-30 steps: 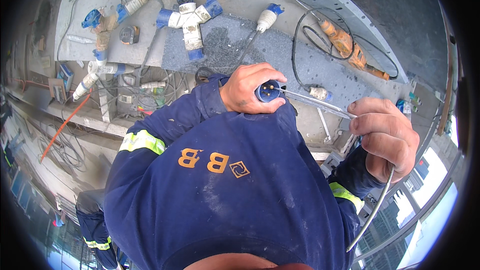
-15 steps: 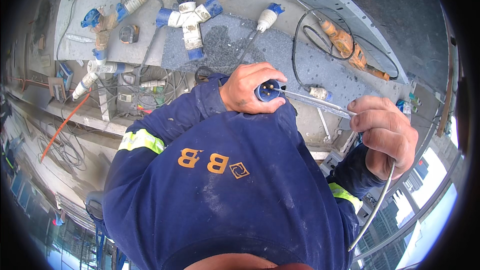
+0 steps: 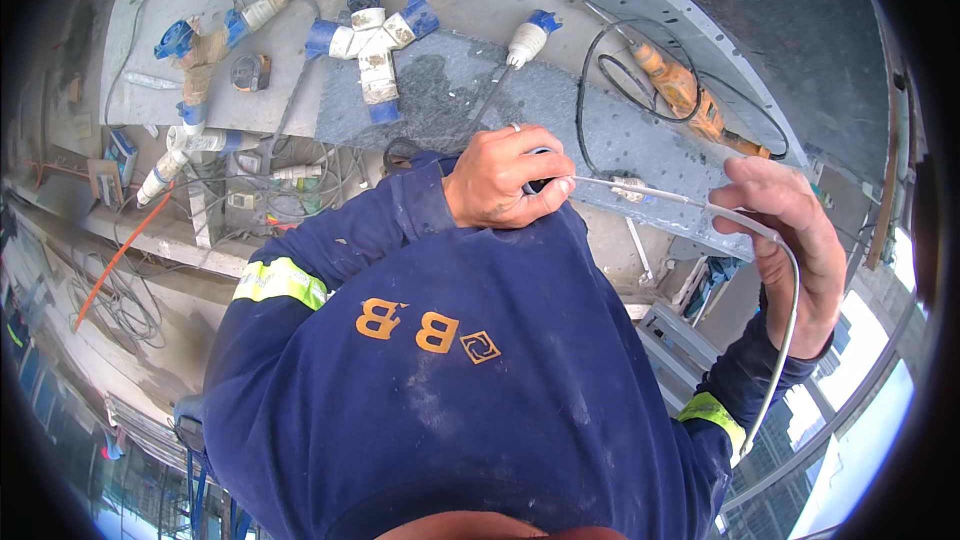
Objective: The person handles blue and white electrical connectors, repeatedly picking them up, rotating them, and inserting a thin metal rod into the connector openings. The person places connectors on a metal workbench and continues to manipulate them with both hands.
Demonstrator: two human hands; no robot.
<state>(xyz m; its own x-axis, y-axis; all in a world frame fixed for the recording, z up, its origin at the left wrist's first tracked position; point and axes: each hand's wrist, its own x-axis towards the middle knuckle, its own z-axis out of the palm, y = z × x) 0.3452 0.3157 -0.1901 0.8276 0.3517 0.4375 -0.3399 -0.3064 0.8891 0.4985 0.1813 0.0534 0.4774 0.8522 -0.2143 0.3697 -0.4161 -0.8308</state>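
My left hand point(image 3: 505, 175) is closed around a blue industrial plug point(image 3: 538, 151), held close to my chest; the fingers hide most of it. Its thumb and fingertip also pinch the end of a thin pale rod point(image 3: 640, 187) at the plug's mouth. The rod stretches to the right and runs on into a light-coloured wire point(image 3: 790, 310) that curves down past my right wrist. My right hand point(image 3: 790, 230) has its fingers apart, with the wire lying across them beside the thumb. Whether the rod's tip touches the plug's pins is hidden.
On the bench lie a white-and-blue multi-way connector point(image 3: 375, 60), another dirty splitter point(image 3: 205, 60), a battery pack point(image 3: 250, 71), a single blue connector point(image 3: 530, 38) and an orange power tool point(image 3: 680, 90) with a looped black cord. Tangled cables point(image 3: 300, 185) fill the shelf below.
My right hand has loosened from a closed grip on the rod and spread its fingers, shifting slightly right. My left thumb and fingertip have come together on the rod's end, covering the plug's pins.
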